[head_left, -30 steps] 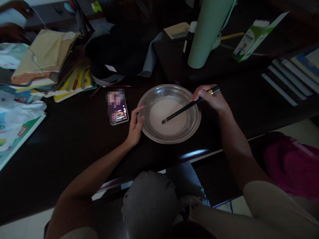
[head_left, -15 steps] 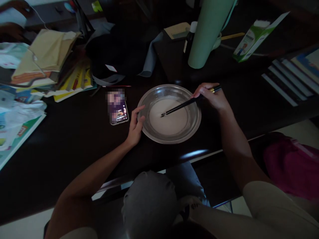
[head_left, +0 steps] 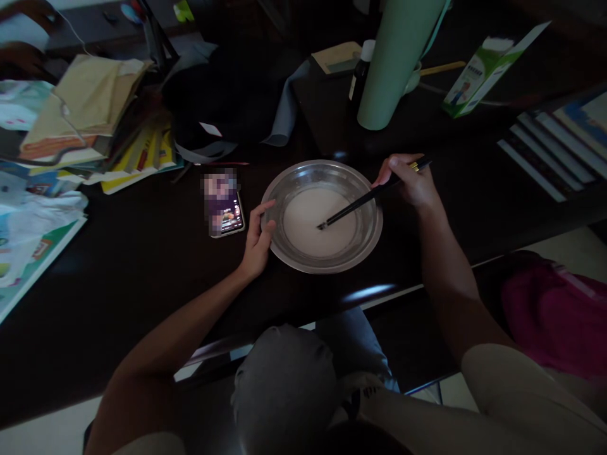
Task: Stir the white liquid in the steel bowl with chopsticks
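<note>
A shallow metal bowl (head_left: pixel 327 264) rests on the dark table, with a cloudy whitish liquid (head_left: pixel 308 215) in it. My left hand (head_left: pixel 258 243) grips the bowl's left rim, thumb and fingers on the edge. In my right hand (head_left: pixel 410 180), beyond the bowl's right rim, are black chopsticks (head_left: pixel 358 202) with a gold band near the top. They slant down to the left over the rim, and their tips meet the liquid near the middle. A phone (head_left: pixel 232 212) with a lit screen lies left of the bowl, close to my left hand.
A tall green bottle (head_left: pixel 398 63) and a small dark bottle (head_left: pixel 361 76) stand behind the bowl. An opened green-white box (head_left: pixel 474 79) and stacked books (head_left: pixel 545 158) are at the right. Papers and envelopes (head_left: pixel 85 95) pile up at the left, beside a black bag (head_left: pixel 227 95).
The chopsticks have shifted right, their tips moving slightly right and down across the liquid. My right hand has moved a little to the right. My left hand and the bowl stay put.
</note>
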The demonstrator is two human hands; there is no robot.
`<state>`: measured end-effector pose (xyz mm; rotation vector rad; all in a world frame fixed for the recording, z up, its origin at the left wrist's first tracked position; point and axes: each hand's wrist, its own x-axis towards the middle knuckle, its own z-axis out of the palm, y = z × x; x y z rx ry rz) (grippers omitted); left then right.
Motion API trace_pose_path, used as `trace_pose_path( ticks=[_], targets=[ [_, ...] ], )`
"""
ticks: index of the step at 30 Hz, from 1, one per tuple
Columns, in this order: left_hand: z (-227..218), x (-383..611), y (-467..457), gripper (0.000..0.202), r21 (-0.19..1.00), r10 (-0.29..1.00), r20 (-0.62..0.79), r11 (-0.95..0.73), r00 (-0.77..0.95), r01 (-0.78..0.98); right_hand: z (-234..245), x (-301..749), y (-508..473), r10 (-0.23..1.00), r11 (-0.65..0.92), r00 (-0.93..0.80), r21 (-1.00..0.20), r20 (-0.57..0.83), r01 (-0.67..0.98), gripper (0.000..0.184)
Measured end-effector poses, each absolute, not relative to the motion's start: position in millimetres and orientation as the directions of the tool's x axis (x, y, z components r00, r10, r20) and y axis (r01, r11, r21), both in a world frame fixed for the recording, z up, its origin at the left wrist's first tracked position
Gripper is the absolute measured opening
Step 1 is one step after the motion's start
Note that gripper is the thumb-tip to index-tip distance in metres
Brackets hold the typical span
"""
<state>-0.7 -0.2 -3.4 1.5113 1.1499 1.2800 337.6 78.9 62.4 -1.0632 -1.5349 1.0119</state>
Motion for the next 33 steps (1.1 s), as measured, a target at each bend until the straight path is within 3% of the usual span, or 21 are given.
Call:
trace_pose_path(
  ticks=[5, 11, 16, 23, 28, 33],
  targets=[
    [-5.6, -0.8, 0.2, 0.044, 0.963, 0.97, 0.237, -0.241, 0.052, 0.12, 63.5, 335.7, 77.3, 0.932, 0.286, -0.283, -0.939, 0.226, 0.193, 0.045],
    [-5.1, -0.5, 0.5, 0.043, 0.956, 0.967, 0.248, -0.255, 0.06, 0.145, 64.4, 336.3, 78.4, 0.952, 0.288, -0.151, -0.946, 0.266, 0.151, 0.045],
    [-5.4, -1.0, 0.1, 0.042, 0.959, 0.969, 0.239, -0.246, 0.063, 0.143, 64.3, 335.0, 77.1, 0.948, 0.245, -0.248, -0.954, 0.198, 0.174, 0.046],
    [-5.5, -0.8, 0.4, 0.045, 0.955, 0.967, 0.246, -0.253, 0.064, 0.156, 65.0, 336.2, 77.2, 0.954, 0.282, -0.14, -0.951, 0.265, 0.125, 0.045],
    [-6.1, -0.7, 1.5, 0.045, 0.944, 0.957, 0.283, -0.289, 0.06, 0.157, 64.7, 335.0, 76.3, 0.93, 0.289, -0.287, -0.94, 0.23, 0.18, 0.042],
    [-5.0, -1.0, 0.6, 0.044, 0.956, 0.967, 0.25, -0.256, 0.058, 0.142, 63.2, 337.0, 78.6, 0.941, 0.315, -0.177, -0.939, 0.29, 0.135, 0.041]
  ],
)
